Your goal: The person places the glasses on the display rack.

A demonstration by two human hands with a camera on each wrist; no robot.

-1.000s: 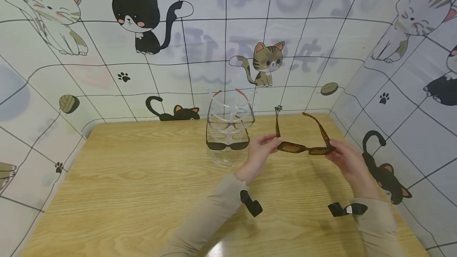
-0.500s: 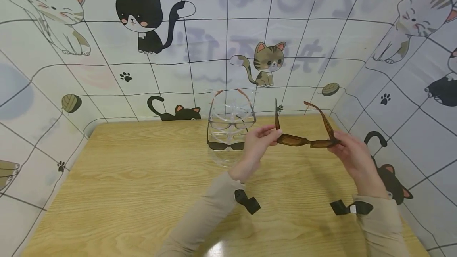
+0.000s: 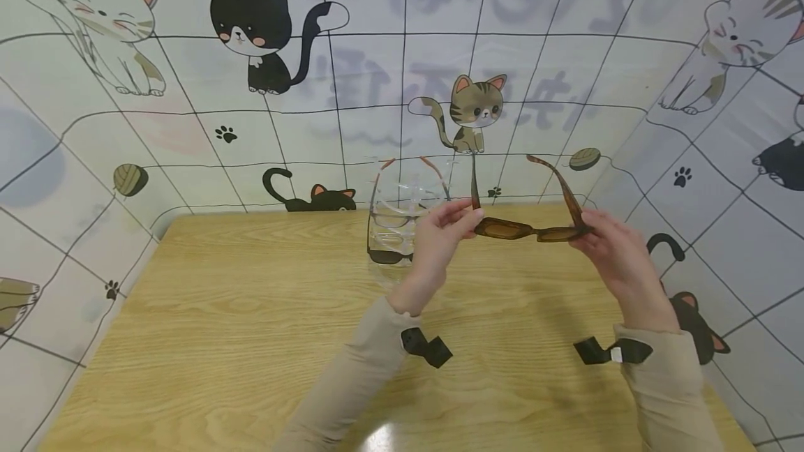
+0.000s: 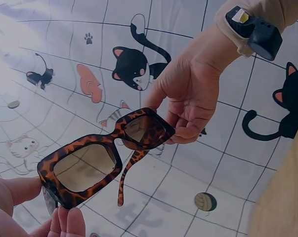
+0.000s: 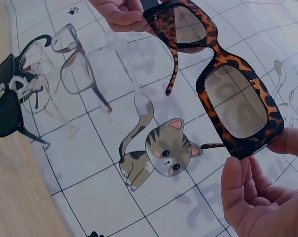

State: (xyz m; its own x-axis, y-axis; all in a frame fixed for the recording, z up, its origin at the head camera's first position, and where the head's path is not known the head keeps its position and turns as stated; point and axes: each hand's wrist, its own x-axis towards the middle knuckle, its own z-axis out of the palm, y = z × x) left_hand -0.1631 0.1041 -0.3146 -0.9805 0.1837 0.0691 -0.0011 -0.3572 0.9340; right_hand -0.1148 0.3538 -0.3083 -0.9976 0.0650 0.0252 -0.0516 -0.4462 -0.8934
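Note:
A pair of tortoiseshell sunglasses [image 3: 506,229] with tinted lenses is held in the air above the right part of the table, its temples unfolded and pointing away. My left hand [image 3: 437,236] pinches the frame's left corner between thumb and fingers. At the opposite corner, my right hand [image 3: 618,257] grips the frame near the hinge. In the left wrist view the rectangular front of the sunglasses [image 4: 84,168] faces the camera, one hand at each end. Behind my left hand stands a clear display stand [image 3: 411,190], partly hidden, bearing several pairs of glasses.
Dark sunglasses [image 5: 8,98] sit low on the stand, with clear-lensed glasses [image 5: 78,71] higher up. The wooden table [image 3: 251,312] meets a cat-print cloth wall [image 3: 370,75] at the back, and cloth also rises at both sides.
Both hands have lifted the sunglasses upward, and slightly to the left. My left hand now covers more of the display stand. The grip at both corners looks the same.

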